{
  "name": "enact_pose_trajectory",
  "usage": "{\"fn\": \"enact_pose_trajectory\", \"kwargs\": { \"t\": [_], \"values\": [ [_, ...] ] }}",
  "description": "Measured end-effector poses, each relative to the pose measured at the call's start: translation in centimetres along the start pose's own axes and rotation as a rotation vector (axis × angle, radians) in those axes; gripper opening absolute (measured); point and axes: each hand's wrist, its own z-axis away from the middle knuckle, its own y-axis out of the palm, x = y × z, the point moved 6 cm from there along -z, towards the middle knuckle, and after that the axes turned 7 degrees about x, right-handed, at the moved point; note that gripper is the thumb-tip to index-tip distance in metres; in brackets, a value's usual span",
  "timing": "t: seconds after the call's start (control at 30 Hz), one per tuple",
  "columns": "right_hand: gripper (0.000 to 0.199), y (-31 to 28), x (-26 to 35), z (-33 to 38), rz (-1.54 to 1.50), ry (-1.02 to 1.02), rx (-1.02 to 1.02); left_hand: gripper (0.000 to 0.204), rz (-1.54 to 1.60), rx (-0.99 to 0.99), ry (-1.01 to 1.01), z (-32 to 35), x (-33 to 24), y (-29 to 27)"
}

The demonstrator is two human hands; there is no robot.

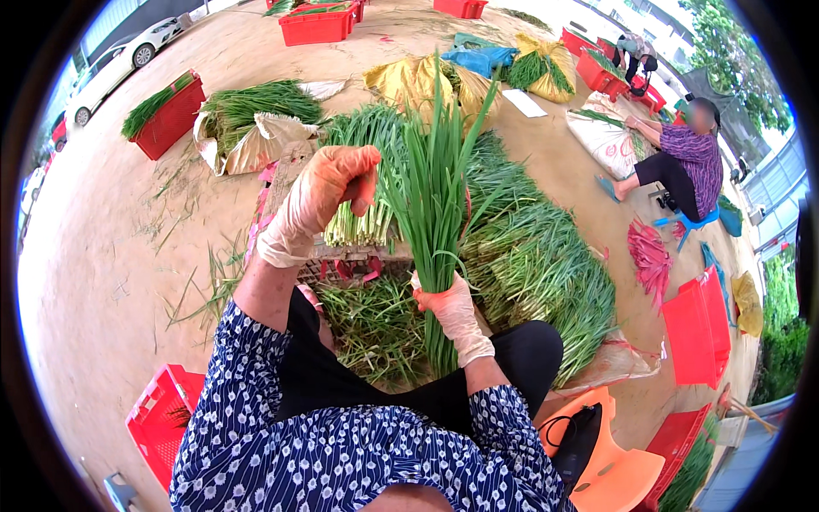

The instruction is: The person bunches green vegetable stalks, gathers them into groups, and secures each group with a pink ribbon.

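My right hand (pixel 450 309), in a thin pale glove, grips an upright bunch of green chives (pixel 433 196) near its lower end. My left hand (pixel 328 192), also gloved, is raised to the left of the bunch with fingers curled at the leaves; I cannot tell whether it pinches any. A big heap of loose chives (pixel 537 256) lies in front of me and to my right. Trimmed scraps (pixel 375 324) lie between my knees.
Red crates: one (pixel 171 115) far left with greens, one (pixel 162 418) by my left side, several (pixel 695 328) at right. Sacks with more chives (pixel 256 119) lie ahead. A person (pixel 682 158) sits at the far right. An orange stool (pixel 614 465) stands behind me. A white car (pixel 111 68) is parked far left.
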Motion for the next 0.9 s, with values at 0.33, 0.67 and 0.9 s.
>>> {"fn": "enact_pose_trajectory", "kwargs": {
  "t": [0.33, 0.67, 0.9],
  "values": [
    [0.037, 0.2, 0.7, -0.1, 0.110, -0.059, -0.088, 0.043, -0.868, 0.057, 0.226, 0.1, 5.1, 12.2],
    [0.033, -0.7, 1.0, 0.2, -0.188, -0.081, -0.091, 0.035, 0.612, 0.273, -0.176, 0.9, 3.7, 9.6],
    [0.034, -1.9, -0.4, 0.5, -0.351, -0.143, 0.058, 0.035, -0.723, -0.039, 0.057, 0.7, -4.5, 3.9]
  ]
}}
